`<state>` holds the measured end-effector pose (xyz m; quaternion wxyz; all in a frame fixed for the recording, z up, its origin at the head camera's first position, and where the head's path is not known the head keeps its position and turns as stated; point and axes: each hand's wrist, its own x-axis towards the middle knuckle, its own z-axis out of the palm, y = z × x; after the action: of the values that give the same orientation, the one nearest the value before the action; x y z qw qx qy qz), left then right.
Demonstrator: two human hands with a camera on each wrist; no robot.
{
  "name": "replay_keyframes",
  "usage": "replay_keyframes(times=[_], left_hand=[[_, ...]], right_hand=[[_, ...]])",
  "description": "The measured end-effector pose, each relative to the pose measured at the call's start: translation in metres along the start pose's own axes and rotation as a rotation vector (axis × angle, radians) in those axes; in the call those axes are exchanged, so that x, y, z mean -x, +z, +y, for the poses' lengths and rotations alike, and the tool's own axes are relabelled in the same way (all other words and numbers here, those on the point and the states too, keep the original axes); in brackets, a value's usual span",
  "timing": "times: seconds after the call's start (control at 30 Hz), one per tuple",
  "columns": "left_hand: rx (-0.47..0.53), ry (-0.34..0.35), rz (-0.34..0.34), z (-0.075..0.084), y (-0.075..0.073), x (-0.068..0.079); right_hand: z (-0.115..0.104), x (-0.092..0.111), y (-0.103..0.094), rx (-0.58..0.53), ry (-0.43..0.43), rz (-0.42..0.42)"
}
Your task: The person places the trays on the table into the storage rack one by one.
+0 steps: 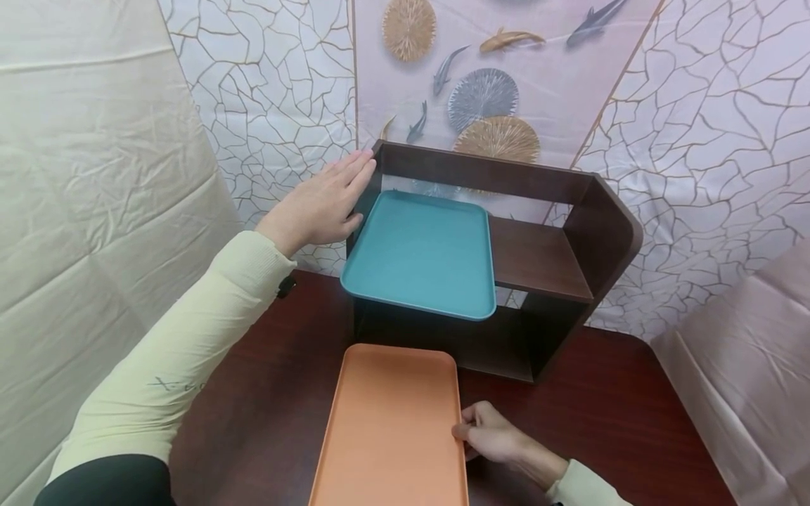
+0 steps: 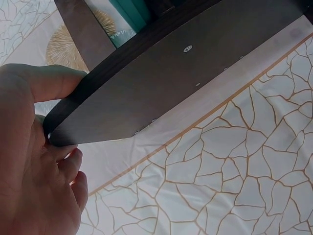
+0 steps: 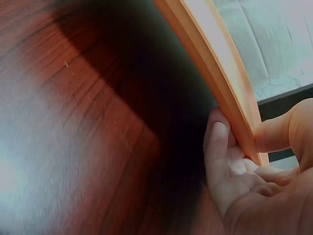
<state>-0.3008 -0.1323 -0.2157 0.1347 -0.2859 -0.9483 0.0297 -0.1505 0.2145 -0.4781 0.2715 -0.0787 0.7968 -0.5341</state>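
Observation:
My left hand (image 1: 323,204) is at the upper left of a dark brown two-tier shelf (image 1: 538,256). In the left wrist view, its thumb (image 2: 61,83) lies on the front edge of the side panel (image 2: 161,83) and its other fingers are on the far side. A teal tray (image 1: 427,253) lies on the upper tier, its front end jutting past the shelf's edge. My right hand (image 1: 490,432) pinches the right rim of an orange tray (image 1: 395,429). The right wrist view has that tray's edge (image 3: 220,83) between thumb and fingers, raised over the table.
The shelf stands on a dark reddish-brown table (image 1: 607,407). Behind it hangs a patterned backdrop (image 1: 278,105) with gold lines and fish. Pale cloth (image 1: 82,176) hangs at the left, and more cloth (image 1: 753,365) borders the right side.

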Motion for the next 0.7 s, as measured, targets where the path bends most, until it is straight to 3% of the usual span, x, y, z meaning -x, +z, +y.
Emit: replay_keyframes(times=[0.33, 0.7], left_hand=[[-0.009, 0.003, 0.005, 0.0, 0.0, 0.0], [-0.013, 0.007, 0.009, -0.001, 0.0, 0.001]], right_hand=[[-0.014, 0.013, -0.034, 0.011, 0.001, 0.01], [-0.032, 0.002, -0.053, 0.064, -0.013, 0.093]])
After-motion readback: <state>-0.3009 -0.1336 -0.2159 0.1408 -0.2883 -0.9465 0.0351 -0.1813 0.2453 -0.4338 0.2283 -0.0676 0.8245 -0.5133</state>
